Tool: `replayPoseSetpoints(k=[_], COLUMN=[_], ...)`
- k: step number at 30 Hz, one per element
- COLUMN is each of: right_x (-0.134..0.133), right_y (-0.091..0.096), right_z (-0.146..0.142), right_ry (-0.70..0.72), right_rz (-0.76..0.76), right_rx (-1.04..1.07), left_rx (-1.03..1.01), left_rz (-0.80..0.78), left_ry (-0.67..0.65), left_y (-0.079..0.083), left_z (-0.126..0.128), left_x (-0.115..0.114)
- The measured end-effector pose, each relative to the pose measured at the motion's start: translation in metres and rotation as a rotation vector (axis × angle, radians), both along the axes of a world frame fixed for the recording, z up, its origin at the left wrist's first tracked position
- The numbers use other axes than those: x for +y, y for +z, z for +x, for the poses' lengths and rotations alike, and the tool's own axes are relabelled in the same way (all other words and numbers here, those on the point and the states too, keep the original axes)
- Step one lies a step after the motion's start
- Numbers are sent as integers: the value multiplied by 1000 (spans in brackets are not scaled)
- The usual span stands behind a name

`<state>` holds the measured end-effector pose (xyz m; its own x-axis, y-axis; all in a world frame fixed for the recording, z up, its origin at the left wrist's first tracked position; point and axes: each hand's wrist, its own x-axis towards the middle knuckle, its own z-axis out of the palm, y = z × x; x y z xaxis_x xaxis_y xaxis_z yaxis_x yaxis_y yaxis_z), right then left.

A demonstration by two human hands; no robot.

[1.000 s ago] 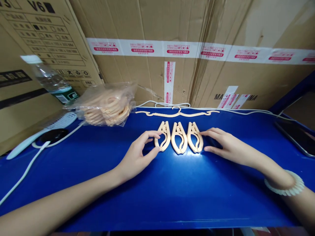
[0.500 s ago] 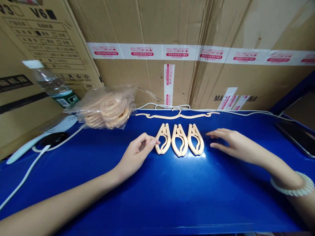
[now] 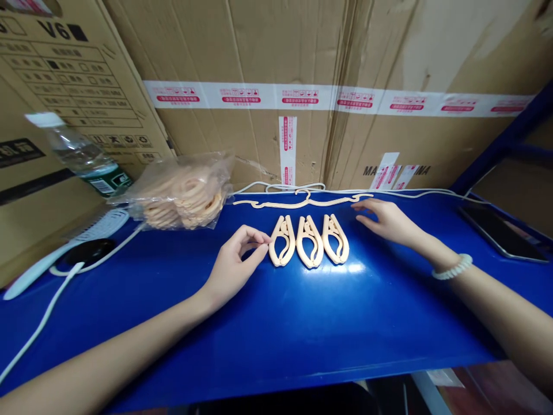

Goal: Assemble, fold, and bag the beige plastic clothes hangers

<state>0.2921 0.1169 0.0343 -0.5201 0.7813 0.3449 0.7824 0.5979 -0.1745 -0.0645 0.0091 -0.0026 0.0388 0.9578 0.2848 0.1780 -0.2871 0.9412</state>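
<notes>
Three folded beige plastic hangers lie in a row on the blue tabletop (image 3: pixel 259 340): a left one (image 3: pixel 291 243), a middle one (image 3: pixel 299 245) and a right one (image 3: pixel 344 245). Behind them an unfolded beige hanger (image 3: pixel 280 205) lies with its hook toward the back. My left hand (image 3: pixel 233 262) is beside the left folded hanger, fingertips at its edge, with a gap between thumb and fingers; it holds nothing. My right hand (image 3: pixel 389 220) hovers by the right end of the unfolded hanger, fingers apart; whether it touches cannot be made out.
A clear plastic bag (image 3: pixel 184 193) of more beige hangers sits at the back left. Near it are a water bottle (image 3: pixel 82 153), a pale hairbrush (image 3: pixel 101 225) and a black round pad (image 3: pixel 88 252). A phone (image 3: pixel 501 230) lies at the right. Cardboard boxes (image 3: pixel 259 138) stand behind.
My right hand has moved from beside the right folded hanger back toward the unfolded hanger's right end. The left hand's thumb and fingers have parted a little. The view has shifted slightly.
</notes>
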Motion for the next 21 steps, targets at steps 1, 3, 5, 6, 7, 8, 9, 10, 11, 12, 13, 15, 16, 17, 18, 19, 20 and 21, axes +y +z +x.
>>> replayPoseSetpoints(k=[1, 3, 5, 6, 7, 8, 9, 10, 11, 12, 13, 15, 16, 17, 18, 19, 20, 21], right_x=[6, 18, 30, 35, 41, 46, 50, 53, 56, 57, 58, 58, 57, 56, 54, 53, 51, 48], right_y=[1, 4, 6, 6, 5, 4, 2, 0, -2, -4, -6, -7, -6, -5, -4, -2, -1, 1], right_z=[-2, -7, -14, -17, -21, -24, -27, -29, -31, -33, -34, -33, -32, -30, -28, -25, -22, -19], right_ry=[-17, -62, -101, -115, -125, -131, -132, -127, -117, -104, -91, -73, -67, -61, -56, -49, -43, -37], right_rz=[-6, -31, -54, -59, -62, -64, -69, -75, -82, -88, -92, -94, -91, -89, -87, -85, -82, -78], right_rx=[-22, -77, -128, -146, -158, -169, -182, -195, -209, -222, -233, -252, -258, -262, -263, -261, -255, -245], left_rx=[-2, -5, -3, -3, -3, -5, -6, -8, -9, -9, -11, -14, -16, -17, -18, -20, -21, -22], left_rz=[12, 26, 29, 31, 34, 39, 46, 53, 57, 60, 61, 64, 67, 70, 75, 79, 82, 84], left_ry=[3, 8, 9, 10, 11, 13, 15, 19, 22, 26, 29, 29, 26, 21, 17, 15, 12, 12], left_y=[-1, -3, -4, -5, -6, -6, -6, -6, -6, -6, -6, -6, -6, -6, -6, -6, -6, -5], left_z=[0, -1, -1, -1, -1, -1, -1, -1, -1, 0, 0, 0, 0, 0, 0, 0, 0, 0], left_x=[1, 2, 3, 4, 4, 5, 5, 5, 5, 5, 5, 6, 6, 6, 6, 6, 6, 5])
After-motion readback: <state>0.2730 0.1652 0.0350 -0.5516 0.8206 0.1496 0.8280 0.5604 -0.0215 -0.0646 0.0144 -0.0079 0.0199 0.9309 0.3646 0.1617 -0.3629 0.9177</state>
